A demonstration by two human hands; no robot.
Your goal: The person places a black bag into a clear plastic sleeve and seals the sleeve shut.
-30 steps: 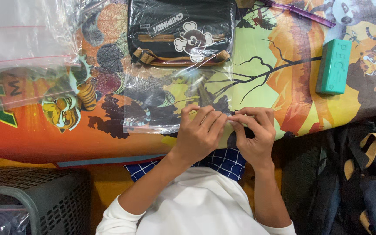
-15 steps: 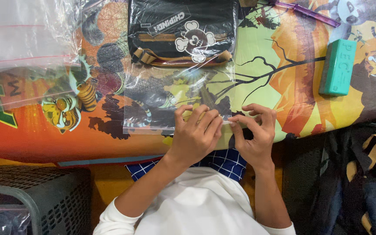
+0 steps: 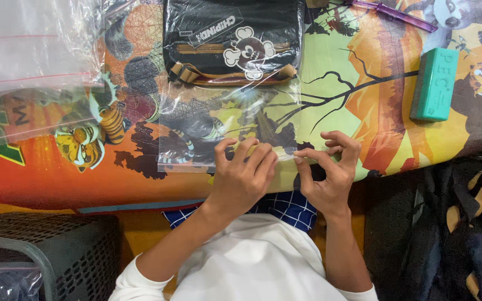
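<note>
Clear plastic bag (image 3: pixel 227 131) looks thin, light, slippery; left hand (image 3: pixel 241 178) presses its near edge, right hand (image 3: pixel 330 173) pinches the corner. Best grip: that edge.

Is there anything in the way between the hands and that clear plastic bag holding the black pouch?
Nothing visible does. The left hand already rests on the near edge of the clear plastic bag, and the right hand pinches at its near right corner. The black pouch lies inside the bag at its far end.
</note>
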